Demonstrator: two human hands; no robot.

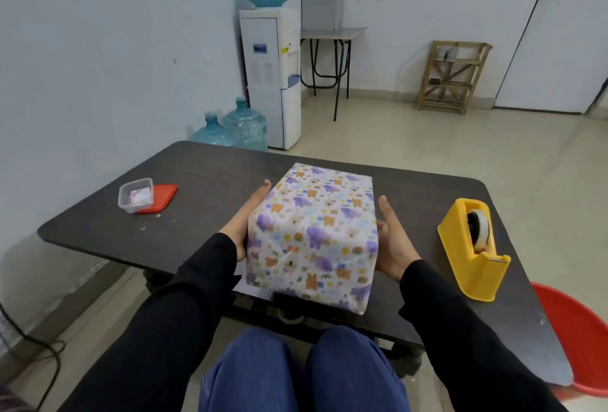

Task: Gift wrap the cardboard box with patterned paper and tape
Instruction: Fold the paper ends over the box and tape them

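Observation:
The box, covered in white paper with purple and orange animal prints, sits at the near middle of the dark table, its near end past the table's front edge. My left hand lies flat against its left side with straight fingers. My right hand presses flat against its right side. A yellow tape dispenser with a roll of clear tape stands to the right of the box.
A small clear plastic tub rests on its red lid at the table's left. A red bucket stands on the floor at the right. A water dispenser and bottles stand beyond the table.

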